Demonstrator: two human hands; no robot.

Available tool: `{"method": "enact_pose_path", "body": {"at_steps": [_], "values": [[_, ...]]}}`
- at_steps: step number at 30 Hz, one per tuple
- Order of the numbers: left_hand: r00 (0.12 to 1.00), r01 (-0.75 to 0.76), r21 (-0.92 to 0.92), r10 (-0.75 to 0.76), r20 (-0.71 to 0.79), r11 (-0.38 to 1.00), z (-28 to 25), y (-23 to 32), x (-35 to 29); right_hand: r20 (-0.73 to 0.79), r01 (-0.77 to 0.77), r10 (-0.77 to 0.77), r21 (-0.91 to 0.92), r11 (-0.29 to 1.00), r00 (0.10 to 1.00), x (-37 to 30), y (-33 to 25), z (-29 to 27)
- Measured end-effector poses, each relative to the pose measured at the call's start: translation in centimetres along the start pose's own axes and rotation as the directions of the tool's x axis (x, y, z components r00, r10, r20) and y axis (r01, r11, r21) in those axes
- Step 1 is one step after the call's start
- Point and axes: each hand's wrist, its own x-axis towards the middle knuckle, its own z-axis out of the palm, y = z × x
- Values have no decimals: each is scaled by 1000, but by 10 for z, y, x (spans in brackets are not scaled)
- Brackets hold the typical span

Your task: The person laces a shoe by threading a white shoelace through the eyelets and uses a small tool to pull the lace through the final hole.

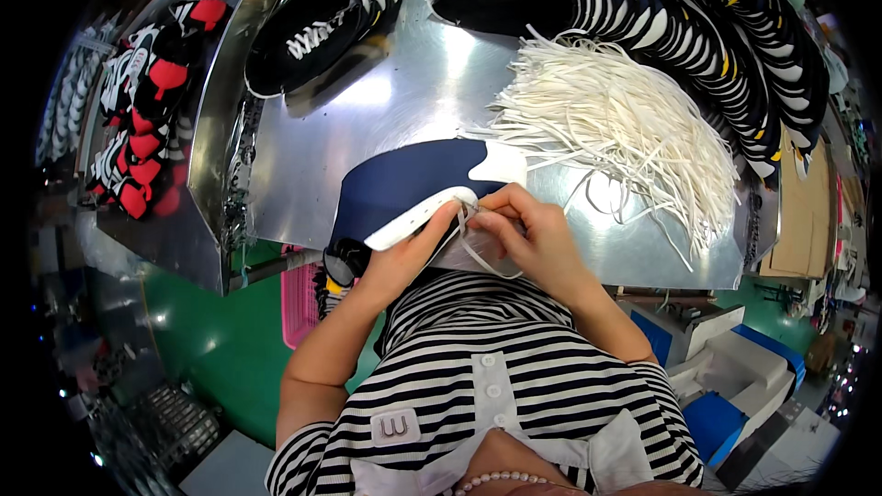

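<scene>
A navy and white shoe upper [390, 179] lies at the near edge of the metal table, its white eyelet strip angled toward me. My left hand [404, 262] is closed on that strip, thumb along it near the upper end. Just beside it, my right hand [533, 230] pinches a thin white shoelace [482, 257] at the end of the eyelet row. The lace hangs in a loop below my fingers. Whether its tip is inside an eyelet is hidden by the fingertips.
A big heap of white laces [606, 110] covers the table's right side. Behind it curve long rows of nested dark uppers [634, 23]. Laced uppers [317, 37] stand at the back left of the metal table [303, 147]. Red-and-black uppers [165, 78] lie beyond the left partition; a pink basket [299, 308] is below.
</scene>
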Motion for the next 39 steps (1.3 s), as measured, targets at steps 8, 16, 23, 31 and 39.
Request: {"method": "enact_pose_path", "body": {"at_steps": [8, 16, 23, 31, 39], "values": [[876, -462, 604, 439, 199, 649, 4, 25, -2, 4, 170, -196, -519, 838, 981, 19, 7, 17], [939, 344, -316, -328, 104, 884, -23, -27, 6, -252, 166, -373, -586, 793, 893, -17, -9, -41], [979, 138, 267, -172, 109, 954, -15, -4, 26, -304, -88, 96, 41, 995, 948, 30, 22, -20], [958, -153, 591, -27, 285, 792, -30, 10, 4, -350, 43, -19, 61, 997, 937, 36, 44, -24], [931, -349, 594, 339, 134, 725, -7, 31, 8, -65, 46, -57, -148, 988, 996, 13, 53, 12]]}}
